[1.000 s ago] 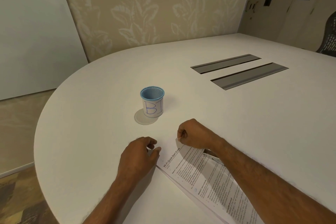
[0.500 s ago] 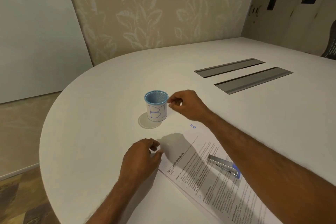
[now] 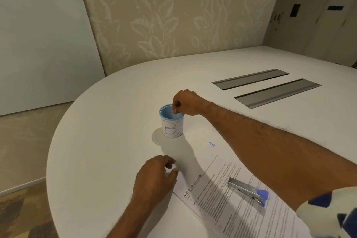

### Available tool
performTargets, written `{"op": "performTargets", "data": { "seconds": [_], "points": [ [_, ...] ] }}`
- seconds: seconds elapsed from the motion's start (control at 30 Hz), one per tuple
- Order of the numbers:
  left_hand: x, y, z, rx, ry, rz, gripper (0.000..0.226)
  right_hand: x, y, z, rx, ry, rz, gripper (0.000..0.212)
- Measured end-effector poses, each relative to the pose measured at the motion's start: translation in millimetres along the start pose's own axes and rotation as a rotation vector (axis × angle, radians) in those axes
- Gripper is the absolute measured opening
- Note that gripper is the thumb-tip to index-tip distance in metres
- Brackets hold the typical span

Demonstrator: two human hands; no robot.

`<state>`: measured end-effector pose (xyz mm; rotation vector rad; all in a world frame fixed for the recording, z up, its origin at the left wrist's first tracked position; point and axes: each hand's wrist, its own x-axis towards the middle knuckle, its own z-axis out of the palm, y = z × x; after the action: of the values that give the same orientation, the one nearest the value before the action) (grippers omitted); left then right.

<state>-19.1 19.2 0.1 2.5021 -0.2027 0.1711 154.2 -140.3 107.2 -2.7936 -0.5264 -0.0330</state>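
A small white cup [image 3: 172,128] with a blue rim and "BI" handwritten in blue stands upright on the white table [image 3: 108,121]. My right hand [image 3: 187,104] hovers at the cup's far right rim, thumb and fingertips pinched together over the opening; anything between them is too small to see. My left hand [image 3: 155,177] rests on the table with its fingers loosely curled, the thumb at the corner of a printed sheet [image 3: 218,185] headed "Wi-Fi Quick Start Guide". A metal stapler-like tool [image 3: 248,191] with a blue end lies on that sheet.
Two long grey cable slots [image 3: 251,79] [image 3: 278,92] are set into the table at the far right. The table's curved edge runs to the left, with floor beyond it. A patterned wall panel stands behind the table.
My right hand left the sheet's corner, travelled up and left with fingertips pinched, and now sits over the cup's rim. The left hand has stayed put. The tool on the sheet has come into view.
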Motion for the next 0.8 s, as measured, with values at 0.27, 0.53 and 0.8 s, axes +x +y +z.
{"op": "performTargets", "data": {
  "seconds": [0.27,0.53,0.8],
  "points": [
    [2.7,0.5,-1.9,0.005,-0.005,-0.002,0.028,3.7,-6.4,-1.7,-0.072,-0.046,-0.026,0.016],
    [3.6,-0.6,-3.0,-0.004,-0.006,-0.005,0.028,4.8,-8.9,-0.7,-0.105,0.014,-0.065,0.011],
    [8.5,-1.0,-1.6,0.010,0.010,-0.009,0.028,-38.5,3.6,-7.5,0.380,0.375,-0.071,0.014]
  ]
}}
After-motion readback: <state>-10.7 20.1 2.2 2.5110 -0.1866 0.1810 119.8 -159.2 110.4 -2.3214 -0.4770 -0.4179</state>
